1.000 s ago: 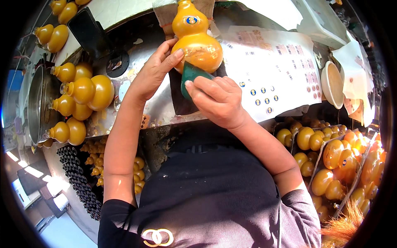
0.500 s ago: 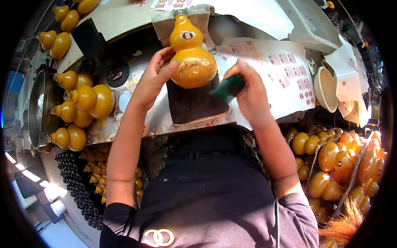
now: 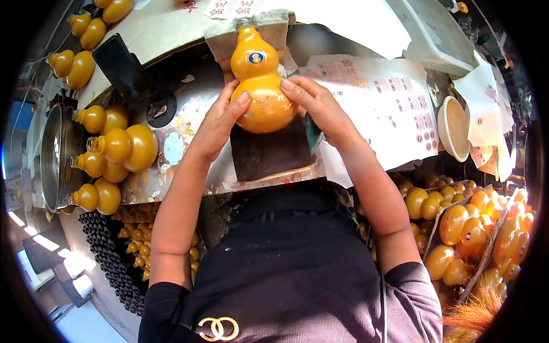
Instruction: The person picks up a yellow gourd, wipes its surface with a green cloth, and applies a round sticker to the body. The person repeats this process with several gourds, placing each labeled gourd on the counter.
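A glossy yellow gourd-shaped bottle [image 3: 264, 111] lies on a padded rest, its clear neck pointing away from me. A small blue oval decal sits on its upper bulb, and fainter gold markings show on the lower one. My left hand [image 3: 220, 123] grips the lower bulb from the left, thumb on top. From the right, my right hand [image 3: 323, 108] presses its thumb and fingertips to the same bulb. A dark green flat tool [image 3: 312, 135] is tucked in that right hand, partly hidden by the palm. Beneath the bottle is a dark brown pad [image 3: 269, 157].
Printed decal sheets [image 3: 394, 108] spread to the right, beside a pale oval bowl [image 3: 452, 128]. At left stand more yellow gourd bottles [image 3: 140, 147], a round metal pan [image 3: 52, 154] and a phone on a stand [image 3: 121, 66]. Crates of bottles [image 3: 466, 228] sit lower right.
My right hand has moved left onto the bottle's lower bulb, the green tool turning more upright. The bottle has shifted slightly toward me. My left hand stays on its left side.
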Demonstrator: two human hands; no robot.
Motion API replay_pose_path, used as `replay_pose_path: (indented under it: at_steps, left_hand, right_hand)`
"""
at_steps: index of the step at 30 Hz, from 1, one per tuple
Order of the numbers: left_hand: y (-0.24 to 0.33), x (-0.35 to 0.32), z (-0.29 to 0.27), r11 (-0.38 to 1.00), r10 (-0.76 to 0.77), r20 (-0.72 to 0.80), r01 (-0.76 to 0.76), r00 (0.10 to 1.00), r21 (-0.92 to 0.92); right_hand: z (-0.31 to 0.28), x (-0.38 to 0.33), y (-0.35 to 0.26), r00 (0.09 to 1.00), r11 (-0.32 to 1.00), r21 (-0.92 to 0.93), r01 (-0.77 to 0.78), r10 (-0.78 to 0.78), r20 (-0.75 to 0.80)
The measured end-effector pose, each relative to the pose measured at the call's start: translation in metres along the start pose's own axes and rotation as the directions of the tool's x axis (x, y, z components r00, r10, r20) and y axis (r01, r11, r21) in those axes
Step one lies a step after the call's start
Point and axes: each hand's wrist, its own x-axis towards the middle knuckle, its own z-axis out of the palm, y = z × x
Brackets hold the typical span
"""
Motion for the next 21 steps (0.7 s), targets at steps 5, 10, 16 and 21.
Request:
replay_pose_path:
  at_steps: [5,10,16,21]
  left_hand:
    - [-0.009,0.001,-0.004,0.999,0.036,-0.021,-0.036,0.999,0.008]
    - [-0.009,-0.004,-0.004,0.998,0.060,-0.003,-0.060,0.998,-0.033]
    - [-0.010,-0.006,-0.002,0.997,0.068,0.023,-0.067,0.997,-0.033]
    - [-0.010,-0.006,-0.003,0.997,0.055,0.018,-0.054,0.998,-0.054]
  right_hand:
    - [-0.004,0.000,0.006,0.998,0.996,0.074,-0.056,0.056,0.000]
    - [-0.017,-0.015,0.001,0.987,0.995,0.048,-0.084,0.077,0.140]
    - [-0.015,-0.011,0.008,0.991,0.995,0.097,-0.038,0.025,0.132]
    - [-0.023,-0.011,0.002,0.972,0.978,0.160,-0.132,0.096,0.215]
